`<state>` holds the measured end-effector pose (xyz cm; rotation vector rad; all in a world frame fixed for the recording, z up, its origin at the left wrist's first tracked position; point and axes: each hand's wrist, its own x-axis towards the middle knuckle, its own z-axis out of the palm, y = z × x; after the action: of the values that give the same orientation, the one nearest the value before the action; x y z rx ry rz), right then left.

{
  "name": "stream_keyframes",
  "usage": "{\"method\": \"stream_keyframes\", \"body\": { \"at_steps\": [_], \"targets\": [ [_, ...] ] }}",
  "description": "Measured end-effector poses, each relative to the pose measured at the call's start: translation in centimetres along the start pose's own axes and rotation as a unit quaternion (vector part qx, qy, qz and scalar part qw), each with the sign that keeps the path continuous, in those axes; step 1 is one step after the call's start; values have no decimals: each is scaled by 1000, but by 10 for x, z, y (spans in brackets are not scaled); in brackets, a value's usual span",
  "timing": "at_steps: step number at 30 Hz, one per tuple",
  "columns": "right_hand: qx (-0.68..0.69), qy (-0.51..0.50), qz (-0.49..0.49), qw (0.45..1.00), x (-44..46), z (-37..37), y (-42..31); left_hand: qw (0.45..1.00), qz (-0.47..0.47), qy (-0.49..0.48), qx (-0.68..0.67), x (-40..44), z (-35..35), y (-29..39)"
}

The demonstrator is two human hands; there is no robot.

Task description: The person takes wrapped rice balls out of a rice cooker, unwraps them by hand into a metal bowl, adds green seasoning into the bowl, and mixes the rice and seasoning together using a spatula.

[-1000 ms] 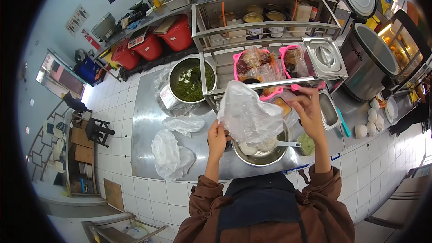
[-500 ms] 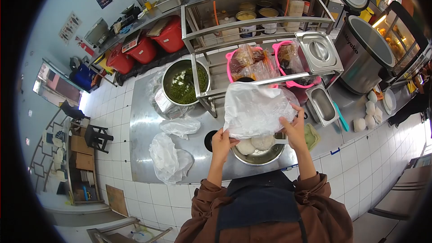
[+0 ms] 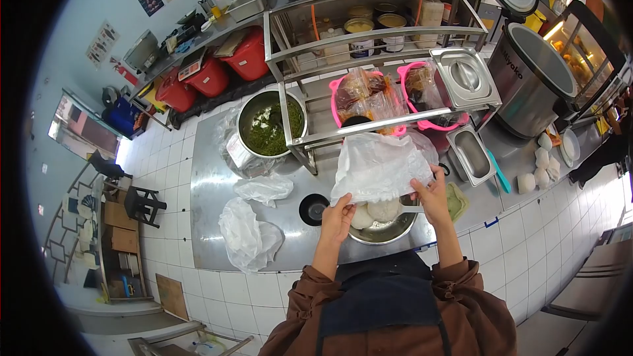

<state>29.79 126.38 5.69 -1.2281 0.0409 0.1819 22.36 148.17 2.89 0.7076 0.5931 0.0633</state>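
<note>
Over a round silver metal bowl [image 3: 382, 242] of pale, rounded lumps [image 3: 384, 209], the left hand [image 3: 337, 221] and right hand [image 3: 432, 199] pinch a crinkled white plastic bag [image 3: 380, 167] by its near edge (apart, seemingly to spread it); beyond stands a silver metal rack [image 3: 409, 118].

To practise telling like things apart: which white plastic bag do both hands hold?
The spread white plastic bag held by the left hand and right hand, partly hiding the round steel bowl; two crumpled white plastic bags lie untouched on the steel table.
</note>
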Motion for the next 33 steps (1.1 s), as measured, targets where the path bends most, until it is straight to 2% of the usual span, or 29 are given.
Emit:
{"method": "stream_keyframes", "body": {
  "at_steps": [2,3,4,5,6,7,8,9,10,11,12,14,16,18,19,20,21,22,24,25,27,28,29,31,32,33],
  "targets": [
    [-40,6,-2,999,-3,-3,0,988,-100,-7,-120,1,-5,0],
    [-80,11,-3,997,-4,-4,-1,988,-102,-7,-119,-1,-4,-2],
    [-80,13,-3,997,-5,-7,2,996,-52,-3,-68,-4,-3,-4],
    [-158,17,-31,987,-5,-11,3,1000,-1,1,-17,-8,2,-5],
    [-236,21,-59,970,-7,-13,4,1000,-2,0,-15,-12,8,-5],
    [-235,23,-59,970,-13,-16,3,993,87,42,63,-18,15,-5],
    [-453,26,-173,874,-24,-15,-7,971,176,83,140,-20,19,-4],
    [-640,28,-275,717,-32,-14,-12,971,176,82,141,-19,18,-4],
    [-639,29,-274,718,-34,-20,-4,959,219,72,166,-17,13,-3],
    [-582,-14,-199,788,-34,-29,9,945,261,61,190,-17,8,-1],
    [-516,-56,-122,846,-34,-35,12,945,260,61,191,-18,4,3],
    [-498,-59,-86,861,-33,-43,9,895,310,-6,321,-20,-2,9],
    [-477,-65,-49,875,-33,-47,-1,888,329,22,319,-38,17,24],
    [-460,-26,-126,879,-32,-44,-22,880,350,52,317,-54,27,36],
    [-434,13,-106,895,-32,-39,-36,835,405,98,361,-61,26,40],
    [-432,12,-105,895,-30,-35,-43,782,456,142,401,-66,25,43],
    [-380,10,-83,921,-27,-31,-48,760,490,143,402,-70,25,44],
    [-327,8,-60,943,-26,-30,-50,760,489,144,403,-76,28,42],
    [-370,-5,-76,926,-22,-23,-48,775,450,174,409,-89,33,32],
    [-365,16,-106,925,-24,-17,-49,774,451,175,409,-90,29,25],
    [-360,34,-134,923,-30,1,-65,808,406,112,412,-89,12,5],
    [-350,60,-183,917,-32,7,-73,807,406,114,413,-89,4,-3],
    [-339,87,-230,908,-35,12,-79,849,357,109,374,-90,-1,-9],
    [-286,85,-246,922,-39,18,-85,922,237,102,288,-94,-7,-12],
    [-234,84,-264,932,-42,21,-87,922,235,103,290,-99,-1,-9],
    [-192,66,-227,952,-46,22,-91,942,211,70,253,-104,8,-4]
  ]
}}
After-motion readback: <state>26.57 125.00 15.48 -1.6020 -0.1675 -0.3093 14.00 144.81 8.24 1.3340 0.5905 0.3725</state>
